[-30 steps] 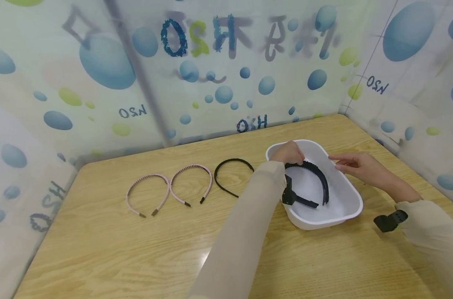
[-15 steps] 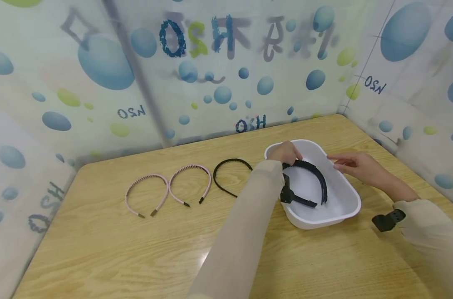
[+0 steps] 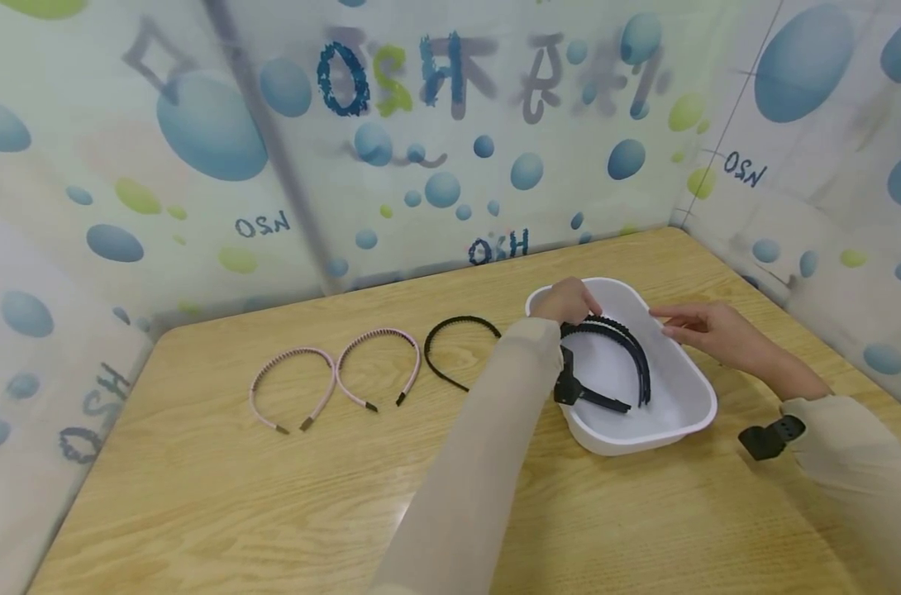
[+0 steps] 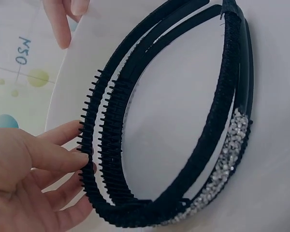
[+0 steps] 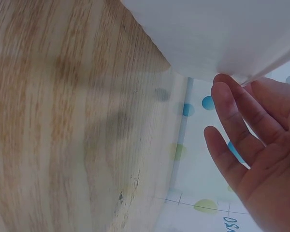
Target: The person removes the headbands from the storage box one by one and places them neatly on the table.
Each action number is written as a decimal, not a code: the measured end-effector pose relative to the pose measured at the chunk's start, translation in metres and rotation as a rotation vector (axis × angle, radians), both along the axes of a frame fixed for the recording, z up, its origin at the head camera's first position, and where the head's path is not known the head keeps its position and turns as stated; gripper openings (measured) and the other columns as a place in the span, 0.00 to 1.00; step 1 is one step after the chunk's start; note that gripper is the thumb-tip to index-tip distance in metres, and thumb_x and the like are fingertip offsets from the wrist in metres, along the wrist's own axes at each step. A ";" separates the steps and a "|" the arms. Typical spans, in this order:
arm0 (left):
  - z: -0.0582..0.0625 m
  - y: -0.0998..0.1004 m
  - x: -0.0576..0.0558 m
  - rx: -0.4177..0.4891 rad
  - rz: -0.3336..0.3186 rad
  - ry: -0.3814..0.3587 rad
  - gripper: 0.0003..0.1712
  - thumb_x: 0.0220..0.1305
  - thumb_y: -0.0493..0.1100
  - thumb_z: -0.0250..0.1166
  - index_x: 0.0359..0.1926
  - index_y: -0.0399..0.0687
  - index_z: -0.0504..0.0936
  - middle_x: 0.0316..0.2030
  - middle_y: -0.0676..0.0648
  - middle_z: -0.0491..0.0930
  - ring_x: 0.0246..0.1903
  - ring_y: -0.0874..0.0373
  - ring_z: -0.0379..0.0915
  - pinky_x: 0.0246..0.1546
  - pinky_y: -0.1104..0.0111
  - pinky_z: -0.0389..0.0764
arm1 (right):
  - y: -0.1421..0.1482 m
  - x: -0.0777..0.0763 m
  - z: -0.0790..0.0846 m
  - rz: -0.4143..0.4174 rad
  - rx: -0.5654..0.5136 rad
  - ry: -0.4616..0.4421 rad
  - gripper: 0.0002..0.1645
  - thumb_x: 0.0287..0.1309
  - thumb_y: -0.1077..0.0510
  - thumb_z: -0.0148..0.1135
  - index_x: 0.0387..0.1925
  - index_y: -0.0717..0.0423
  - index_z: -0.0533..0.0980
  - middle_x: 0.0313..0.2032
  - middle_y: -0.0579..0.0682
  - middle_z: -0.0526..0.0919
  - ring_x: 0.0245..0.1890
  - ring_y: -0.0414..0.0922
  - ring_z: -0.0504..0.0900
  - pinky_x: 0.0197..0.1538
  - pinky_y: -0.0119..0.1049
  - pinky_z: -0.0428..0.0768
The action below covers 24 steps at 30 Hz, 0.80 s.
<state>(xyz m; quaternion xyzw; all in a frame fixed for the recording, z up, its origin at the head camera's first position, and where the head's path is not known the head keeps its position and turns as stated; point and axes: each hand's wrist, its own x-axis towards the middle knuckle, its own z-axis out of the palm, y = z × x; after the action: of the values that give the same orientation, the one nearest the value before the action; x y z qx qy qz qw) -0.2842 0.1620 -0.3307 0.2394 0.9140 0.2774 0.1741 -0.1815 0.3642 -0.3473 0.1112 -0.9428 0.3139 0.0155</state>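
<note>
My left hand (image 3: 564, 301) reaches into a white plastic basin (image 3: 677, 405) at the right of the table. Between thumb and fingers it pinches a black toothed headband (image 4: 88, 170) along its outer edge. Other black headbands (image 3: 641, 373) lie nested with it inside the basin. One of these carries a strip of silver sparkles (image 4: 230, 145), clear in the left wrist view. At the basin's right rim, my right hand (image 3: 726, 335) holds the edge, fingertips against the outer wall in the right wrist view.
Two pink headbands (image 3: 255, 405) (image 3: 418, 359) lie side by side on the wooden table (image 3: 272, 504), left of the basin. A thin black headband (image 3: 430, 335) lies beside them, partly hidden by my left sleeve. A patterned curtain (image 3: 436, 215) stands behind the table.
In the basin, the pinched headband has come slightly apart from the others, so a gap shows between the bands. My right hand stays at the rim.
</note>
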 end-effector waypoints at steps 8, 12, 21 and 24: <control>0.011 0.003 0.006 0.004 -0.048 0.041 0.20 0.61 0.27 0.52 0.43 0.49 0.85 0.46 0.54 0.80 0.41 0.64 0.69 0.36 0.79 0.69 | 0.000 -0.001 0.000 -0.003 0.005 0.006 0.21 0.61 0.62 0.55 0.55 0.67 0.71 0.39 0.61 0.81 0.38 0.47 0.79 0.40 0.42 0.79; 0.017 0.005 0.007 -0.002 -0.087 0.075 0.18 0.62 0.29 0.53 0.43 0.49 0.85 0.45 0.54 0.80 0.44 0.65 0.70 0.39 0.81 0.69 | 0.000 -0.001 0.000 0.000 0.005 0.012 0.21 0.61 0.63 0.55 0.55 0.67 0.71 0.39 0.61 0.81 0.38 0.47 0.79 0.40 0.40 0.79; 0.028 0.003 0.009 0.017 -0.120 0.057 0.22 0.60 0.25 0.52 0.43 0.51 0.85 0.44 0.54 0.81 0.40 0.64 0.69 0.31 0.80 0.67 | -0.001 0.000 -0.001 0.009 -0.001 0.034 0.21 0.60 0.63 0.56 0.54 0.68 0.71 0.38 0.60 0.81 0.37 0.47 0.80 0.37 0.35 0.79; 0.029 0.000 0.009 0.044 -0.122 0.033 0.24 0.57 0.22 0.52 0.44 0.49 0.85 0.43 0.54 0.81 0.37 0.64 0.68 0.29 0.79 0.68 | -0.001 0.000 0.000 0.006 0.005 0.032 0.21 0.61 0.63 0.56 0.55 0.68 0.71 0.39 0.61 0.81 0.37 0.46 0.80 0.38 0.38 0.79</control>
<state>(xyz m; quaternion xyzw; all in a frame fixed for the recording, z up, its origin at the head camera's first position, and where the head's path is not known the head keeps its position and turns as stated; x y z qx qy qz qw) -0.2753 0.1624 -0.3014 0.3029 0.8941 0.2825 0.1701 -0.1813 0.3630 -0.3478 0.1192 -0.9429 0.3097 0.0293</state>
